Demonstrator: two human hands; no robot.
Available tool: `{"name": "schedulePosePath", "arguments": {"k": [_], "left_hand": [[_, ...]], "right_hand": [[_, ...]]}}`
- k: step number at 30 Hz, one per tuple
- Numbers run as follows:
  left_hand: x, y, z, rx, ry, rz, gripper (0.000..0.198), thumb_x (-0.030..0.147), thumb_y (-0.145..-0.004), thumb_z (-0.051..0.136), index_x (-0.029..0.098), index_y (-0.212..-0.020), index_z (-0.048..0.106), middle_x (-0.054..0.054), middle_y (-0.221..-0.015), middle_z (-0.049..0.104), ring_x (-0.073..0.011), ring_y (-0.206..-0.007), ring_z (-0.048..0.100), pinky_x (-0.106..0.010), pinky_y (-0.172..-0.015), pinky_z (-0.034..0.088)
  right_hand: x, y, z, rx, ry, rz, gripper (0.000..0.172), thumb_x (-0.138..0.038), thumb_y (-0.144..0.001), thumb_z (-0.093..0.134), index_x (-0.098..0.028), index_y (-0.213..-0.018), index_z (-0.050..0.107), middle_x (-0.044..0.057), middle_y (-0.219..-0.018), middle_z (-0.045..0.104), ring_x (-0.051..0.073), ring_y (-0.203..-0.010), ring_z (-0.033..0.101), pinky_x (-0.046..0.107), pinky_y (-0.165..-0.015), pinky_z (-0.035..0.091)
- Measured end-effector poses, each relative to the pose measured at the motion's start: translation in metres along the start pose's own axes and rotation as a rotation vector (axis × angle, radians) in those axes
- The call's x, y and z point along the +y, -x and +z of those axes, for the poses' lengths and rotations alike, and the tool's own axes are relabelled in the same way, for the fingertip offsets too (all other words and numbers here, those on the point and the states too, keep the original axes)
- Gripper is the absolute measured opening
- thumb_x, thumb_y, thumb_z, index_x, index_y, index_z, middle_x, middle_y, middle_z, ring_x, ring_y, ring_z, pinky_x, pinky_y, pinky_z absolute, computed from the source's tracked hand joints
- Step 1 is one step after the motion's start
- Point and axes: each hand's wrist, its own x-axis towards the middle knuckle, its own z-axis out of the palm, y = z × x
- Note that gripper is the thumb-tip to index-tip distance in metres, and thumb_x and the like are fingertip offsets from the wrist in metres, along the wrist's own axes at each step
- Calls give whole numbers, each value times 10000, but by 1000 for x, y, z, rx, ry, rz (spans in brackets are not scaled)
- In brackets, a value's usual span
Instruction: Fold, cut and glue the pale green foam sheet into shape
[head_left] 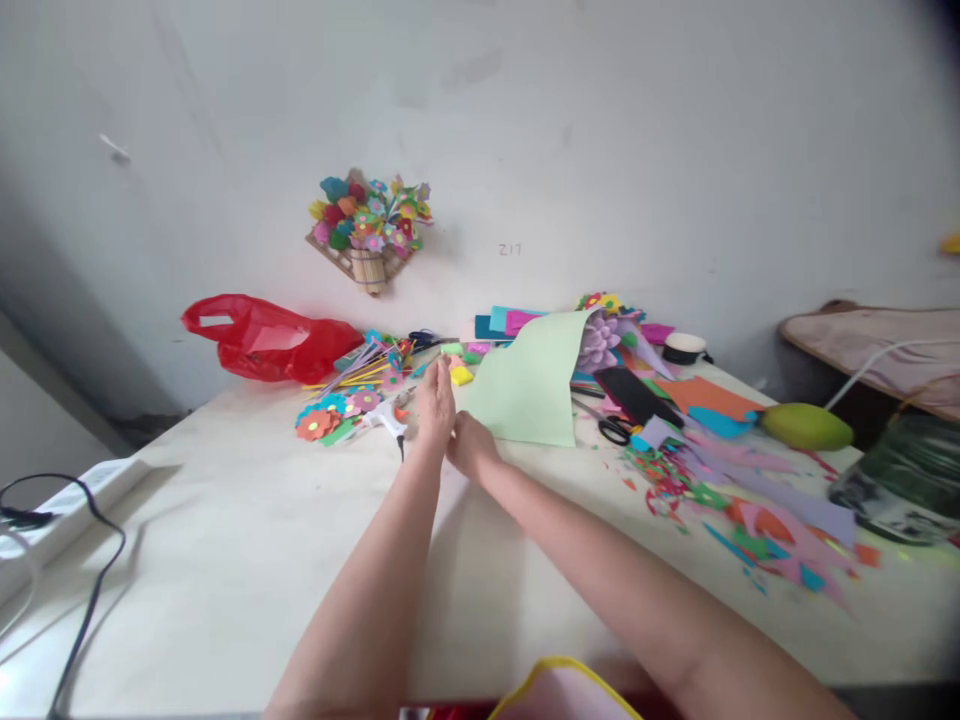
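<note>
A light green craft sheet (529,385) stands curled up from the table in front of me, its right side raised. My right hand (472,447) is closed at the sheet's lower left edge, fingers mostly hidden behind the knuckles. Against it, my left hand (435,402) is upright and edge-on, its fingers straight and together beside the sheet's left end. Just left of that hand lies a white glue gun (386,417) with a dark cord. Paper flowers (319,423) lie past the glue gun. Behind the curled sheet a purple flower (598,342) shows.
A red plastic bag (274,340) sits at the back left, a power strip (82,500) at the left edge. To the right are scissors (613,430), a black phone (637,397), colourful scraps (780,540) and a glass jar (904,480). A flower decoration (369,235) hangs on the wall.
</note>
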Motion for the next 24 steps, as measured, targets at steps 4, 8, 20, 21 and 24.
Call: {"name": "schedulePosePath", "arguments": {"k": [4, 8, 20, 21, 24], "left_hand": [[-8, 20, 11, -105, -83, -91, 367, 363, -823, 338, 160, -1040, 554, -82, -1021, 622, -177, -962, 561, -303, -841, 420], [-15, 34, 15, -286, -311, -157, 334, 225, -743, 435, 154, -1042, 565, -100, -1041, 614, -208, -988, 545, -329, -856, 406], [-14, 46, 16, -373, -582, 40, 367, 321, -728, 453, 164, -1041, 563, -95, -1119, 567, -223, -1093, 451, -334, -901, 351], [-14, 47, 15, -369, -569, 49, 401, 382, -729, 459, 168, -1053, 559, -91, -1136, 558, -229, -1113, 432, -348, -918, 334], [-14, 45, 13, -369, -528, 154, 504, 516, -674, 511, 213, -1075, 551, -51, -1202, 517, -236, -1179, 358, -405, -1001, 212]], "right_hand": [[42, 3, -34, 225, 30, 116, 242, -230, -768, 409, -200, -970, 539, 48, -1011, 547, 167, -903, 528, 268, -723, 404], [89, 9, -64, 324, 103, 355, 310, -174, -719, 415, -196, -997, 551, 65, -1072, 526, 201, -971, 488, 286, -719, 403], [128, 33, -77, 87, 344, 189, 266, -136, -685, 493, -240, -861, 663, 61, -1000, 597, 216, -939, 500, 305, -742, 374], [127, 32, -76, 110, 325, 204, 246, -149, -705, 484, -235, -846, 667, 68, -944, 613, 209, -916, 511, 297, -723, 379], [131, 29, -75, 170, 264, 151, 226, -189, -735, 474, -222, -861, 658, 59, -924, 628, 196, -916, 516, 282, -725, 386]]}}
